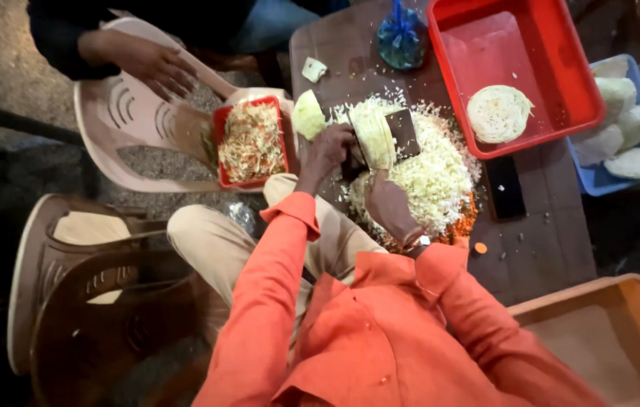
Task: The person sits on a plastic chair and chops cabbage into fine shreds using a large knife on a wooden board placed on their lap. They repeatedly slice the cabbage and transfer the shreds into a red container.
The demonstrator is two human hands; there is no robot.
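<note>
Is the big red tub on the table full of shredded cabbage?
No, the red tub holds only one cut cabbage half, while the shredded cabbage pile lies on the table.

Red tub (pixel 554 90) — halved cabbage (pixel 498 113), blue bag (pixel 401 38)

Street-food prep spot: shredded cabbage (pixel 433 177), plastic chairs (pixel 139 113)

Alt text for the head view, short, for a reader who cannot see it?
A person in an orange shirt holds a cabbage piece with the left hand while the right hand works a dark blade over shredded cabbage; a red tub holds a cabbage half.
</note>
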